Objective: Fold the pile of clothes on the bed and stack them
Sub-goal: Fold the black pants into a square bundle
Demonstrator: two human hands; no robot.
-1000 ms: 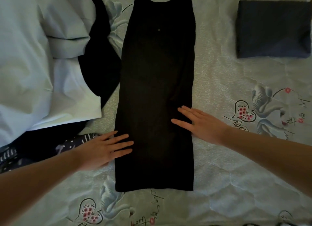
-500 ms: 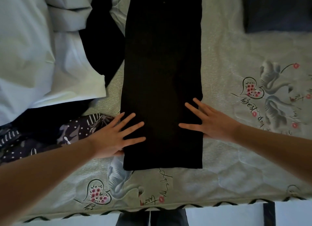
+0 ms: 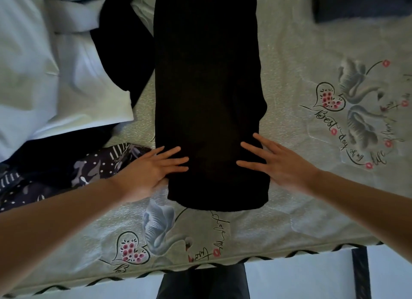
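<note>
Black fabric, a garment (image 3: 207,97) already folded into a long narrow strip, lies down the middle of the bed (image 3: 301,198), its near end just short of the mattress edge. I have my left hand (image 3: 147,171) flat on its left margin and my right hand (image 3: 278,164) flat on its right margin, fingers straight and spread on both, pressing and gripping nothing. I judge this to be the smoothing step before the strip is folded crosswise. The next move calls for pinching the two near corners and carrying that end up over the far part, keeping the edges lined up so the strip does not skew.

Left of the garment sits the unfolded pile: a pale blue garment (image 3: 44,71), a dark one (image 3: 124,42) under it, and a dark patterned cloth (image 3: 93,164) touching my left hand. At the far right corner lies a dark blue piece (image 3: 361,1), apparently folded, where I would start the stack.
</note>
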